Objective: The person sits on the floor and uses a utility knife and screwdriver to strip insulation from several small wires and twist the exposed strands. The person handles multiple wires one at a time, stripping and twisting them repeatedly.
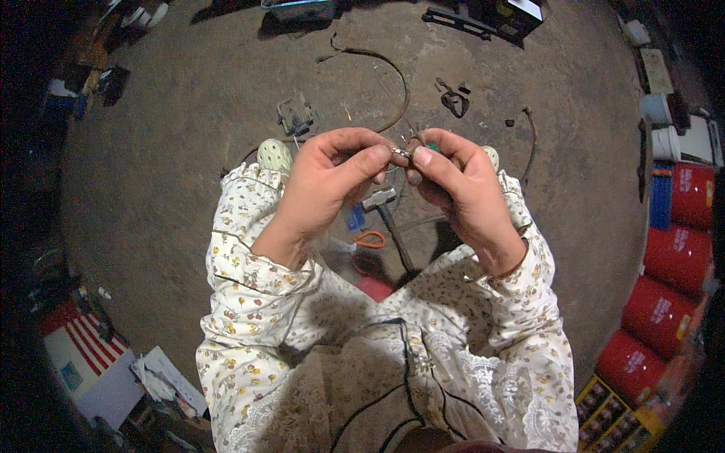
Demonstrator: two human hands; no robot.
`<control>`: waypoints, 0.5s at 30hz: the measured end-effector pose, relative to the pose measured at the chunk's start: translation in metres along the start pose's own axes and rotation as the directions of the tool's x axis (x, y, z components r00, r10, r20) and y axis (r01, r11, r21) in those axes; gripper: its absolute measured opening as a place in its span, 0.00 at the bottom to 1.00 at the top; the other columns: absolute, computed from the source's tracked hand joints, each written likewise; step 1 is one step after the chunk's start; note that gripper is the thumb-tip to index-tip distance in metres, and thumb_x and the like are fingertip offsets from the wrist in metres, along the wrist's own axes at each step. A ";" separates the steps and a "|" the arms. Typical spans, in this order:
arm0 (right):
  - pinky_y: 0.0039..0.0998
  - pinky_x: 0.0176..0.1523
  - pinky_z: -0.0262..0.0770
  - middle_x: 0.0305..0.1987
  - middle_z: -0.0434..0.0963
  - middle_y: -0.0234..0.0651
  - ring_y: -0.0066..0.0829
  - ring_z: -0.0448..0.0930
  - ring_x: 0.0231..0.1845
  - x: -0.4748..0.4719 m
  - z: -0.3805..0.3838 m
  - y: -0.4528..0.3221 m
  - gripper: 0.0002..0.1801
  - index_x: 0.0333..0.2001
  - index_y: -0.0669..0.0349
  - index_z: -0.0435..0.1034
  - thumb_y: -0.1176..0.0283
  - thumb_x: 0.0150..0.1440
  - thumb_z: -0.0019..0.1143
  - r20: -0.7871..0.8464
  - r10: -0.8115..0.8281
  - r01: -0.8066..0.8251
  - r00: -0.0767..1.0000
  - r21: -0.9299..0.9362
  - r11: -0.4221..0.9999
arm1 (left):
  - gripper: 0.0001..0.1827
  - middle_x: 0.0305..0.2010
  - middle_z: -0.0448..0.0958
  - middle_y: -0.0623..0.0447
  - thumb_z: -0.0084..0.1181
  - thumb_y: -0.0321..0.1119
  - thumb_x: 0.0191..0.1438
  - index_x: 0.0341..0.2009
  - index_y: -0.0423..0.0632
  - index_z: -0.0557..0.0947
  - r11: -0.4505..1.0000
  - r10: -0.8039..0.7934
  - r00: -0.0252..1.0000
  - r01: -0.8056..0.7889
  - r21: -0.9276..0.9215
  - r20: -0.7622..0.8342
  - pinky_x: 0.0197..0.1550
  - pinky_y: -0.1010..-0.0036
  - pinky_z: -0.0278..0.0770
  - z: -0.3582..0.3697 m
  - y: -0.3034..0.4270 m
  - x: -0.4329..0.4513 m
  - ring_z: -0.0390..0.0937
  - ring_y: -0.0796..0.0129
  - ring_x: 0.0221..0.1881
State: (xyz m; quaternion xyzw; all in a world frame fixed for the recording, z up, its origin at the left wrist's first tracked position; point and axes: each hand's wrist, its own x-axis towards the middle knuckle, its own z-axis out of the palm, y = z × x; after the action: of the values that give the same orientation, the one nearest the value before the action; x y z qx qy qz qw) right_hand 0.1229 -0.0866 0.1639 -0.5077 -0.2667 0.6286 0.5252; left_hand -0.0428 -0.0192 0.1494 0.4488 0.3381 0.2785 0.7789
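Note:
My left hand and my right hand meet in front of me. Between their thumbs and fingertips is a small shiny metal piece, possibly a wire terminal, and both hands pinch it. Thin wires stick up by the right fingertips, and something green shows behind that hand. Below the hands, a hammer lies on the floor between my legs, its steel head pointing away from me. Left of its handle are an orange loop and a blue object, partly covered by my left hand.
A dark cable curves over the concrete floor ahead, near a grey metal part and a black ring-shaped piece. Another cable piece lies to the right. Red containers and a yellow crate line the right side.

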 end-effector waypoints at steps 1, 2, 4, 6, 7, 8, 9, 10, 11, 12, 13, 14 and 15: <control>0.14 0.23 0.58 0.26 0.74 0.25 0.09 0.65 0.21 0.001 -0.003 0.001 0.15 0.39 0.66 0.68 0.67 0.52 0.56 0.020 0.021 -0.022 1.000 0.015 1.000 | 0.07 0.23 0.74 0.61 0.54 0.33 0.52 0.34 0.45 0.80 0.999 -0.010 1.000 0.010 -0.047 0.001 0.17 0.89 0.52 0.000 -0.004 0.001 0.60 0.88 0.17; 0.14 0.23 0.58 0.27 0.74 0.26 0.09 0.65 0.21 0.002 -0.006 0.002 0.15 0.40 0.66 0.68 0.67 0.52 0.56 0.040 0.040 -0.041 0.998 0.032 0.999 | 0.07 0.23 0.74 0.61 0.55 0.33 0.52 0.33 0.45 0.80 1.000 -0.002 1.000 0.002 -0.030 -0.010 0.17 0.89 0.52 0.001 -0.005 0.003 0.60 0.88 0.17; 0.14 0.22 0.57 0.27 0.75 0.27 0.09 0.64 0.20 0.004 -0.009 0.003 0.16 0.40 0.66 0.67 0.66 0.52 0.55 0.047 0.051 -0.053 0.998 0.041 0.998 | 0.07 0.24 0.74 0.61 0.55 0.33 0.51 0.33 0.44 0.80 1.000 0.015 0.999 -0.014 0.006 -0.033 0.17 0.89 0.53 0.001 -0.007 0.005 0.61 0.87 0.17; 0.14 0.22 0.55 0.27 0.75 0.28 0.08 0.64 0.20 0.005 -0.006 0.003 0.16 0.41 0.66 0.68 0.66 0.52 0.55 0.017 0.031 -0.032 0.999 0.029 0.999 | 0.07 0.24 0.74 0.61 0.56 0.33 0.51 0.33 0.44 0.80 0.993 0.051 0.993 -0.040 0.108 -0.103 0.19 0.88 0.57 0.003 -0.009 0.007 0.63 0.86 0.19; 0.13 0.21 0.55 0.27 0.75 0.28 0.08 0.63 0.20 0.005 -0.006 0.003 0.17 0.41 0.67 0.68 0.66 0.52 0.56 -0.005 0.033 -0.033 0.999 -0.030 0.999 | 0.07 0.24 0.74 0.60 0.56 0.33 0.51 0.33 0.44 0.80 0.986 0.073 0.988 -0.051 0.160 -0.136 0.20 0.88 0.59 0.005 -0.010 0.008 0.65 0.85 0.20; 0.13 0.21 0.55 0.27 0.75 0.28 0.08 0.63 0.20 0.006 -0.004 0.003 0.17 0.41 0.67 0.67 0.66 0.52 0.56 -0.026 0.025 -0.027 0.999 -0.082 0.996 | 0.07 0.25 0.75 0.59 0.57 0.31 0.50 0.33 0.42 0.79 0.961 0.195 0.976 -0.170 0.220 -0.098 0.27 0.85 0.66 0.007 -0.009 0.009 0.69 0.81 0.25; 0.13 0.21 0.55 0.27 0.75 0.29 0.08 0.63 0.20 0.007 -0.003 0.003 0.18 0.41 0.67 0.67 0.66 0.51 0.56 -0.049 0.016 -0.022 0.999 -0.133 0.991 | 0.07 0.25 0.75 0.58 0.57 0.30 0.49 0.33 0.41 0.79 0.923 0.267 0.955 -0.216 0.317 -0.126 0.30 0.84 0.67 0.006 -0.010 0.010 0.69 0.80 0.27; 0.12 0.21 0.54 0.27 0.74 0.28 0.08 0.63 0.20 0.009 -0.003 0.004 0.18 0.42 0.68 0.67 0.66 0.52 0.56 -0.014 0.028 -0.030 0.999 -0.109 0.994 | 0.07 0.26 0.75 0.58 0.57 0.29 0.49 0.33 0.40 0.79 0.874 0.341 0.929 -0.256 0.413 -0.145 0.32 0.83 0.67 0.004 -0.013 0.010 0.70 0.79 0.28; 0.12 0.21 0.54 0.27 0.74 0.28 0.08 0.63 0.20 0.011 -0.004 0.005 0.18 0.42 0.68 0.67 0.66 0.52 0.56 0.019 0.035 -0.033 0.999 -0.079 0.996 | 0.07 0.27 0.75 0.57 0.57 0.28 0.48 0.33 0.40 0.79 0.810 0.415 0.898 -0.291 0.508 -0.147 0.34 0.82 0.68 0.005 -0.010 0.010 0.71 0.78 0.30; 0.11 0.21 0.54 0.26 0.74 0.27 0.08 0.64 0.20 0.012 -0.003 0.007 0.19 0.43 0.68 0.67 0.66 0.52 0.55 0.054 0.040 -0.037 0.998 -0.050 0.998 | 0.06 0.29 0.75 0.55 0.58 0.25 0.47 0.32 0.39 0.80 0.865 0.421 0.876 -0.308 0.397 -0.237 0.34 0.82 0.68 0.015 -0.005 0.007 0.71 0.76 0.30; 0.11 0.21 0.54 0.26 0.73 0.27 0.08 0.63 0.20 0.013 0.001 0.008 0.19 0.43 0.69 0.66 0.66 0.52 0.55 0.049 0.031 -0.032 0.998 0.021 0.999 | 0.06 0.29 0.75 0.55 0.58 0.25 0.47 0.32 0.39 0.80 0.811 0.498 0.841 -0.363 0.458 -0.214 0.34 0.82 0.68 0.014 -0.003 0.007 0.71 0.76 0.31; 0.11 0.21 0.53 0.27 0.73 0.26 0.08 0.63 0.19 0.013 0.004 0.009 0.20 0.44 0.69 0.66 0.66 0.52 0.55 0.037 0.019 -0.023 0.999 0.095 0.995 | 0.05 0.29 0.75 0.54 0.58 0.25 0.47 0.31 0.40 0.80 0.750 0.568 0.804 -0.418 0.512 -0.176 0.34 0.82 0.68 0.011 -0.006 0.010 0.71 0.75 0.31; 0.11 0.21 0.53 0.27 0.72 0.26 0.09 0.63 0.19 0.013 0.008 0.010 0.20 0.44 0.69 0.66 0.65 0.53 0.54 0.035 0.014 -0.020 0.999 0.168 0.986 | 0.05 0.29 0.75 0.54 0.58 0.24 0.47 0.31 0.40 0.81 0.683 0.634 0.760 -0.464 0.565 -0.143 0.34 0.82 0.68 0.009 -0.006 0.009 0.71 0.74 0.31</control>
State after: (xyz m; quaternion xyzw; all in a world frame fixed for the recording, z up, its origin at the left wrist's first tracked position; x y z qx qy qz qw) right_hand 0.1122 -0.0758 0.1529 -0.4530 -0.2170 0.6620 0.5563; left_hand -0.0291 -0.0197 0.1447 0.6618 0.3693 0.4757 0.4465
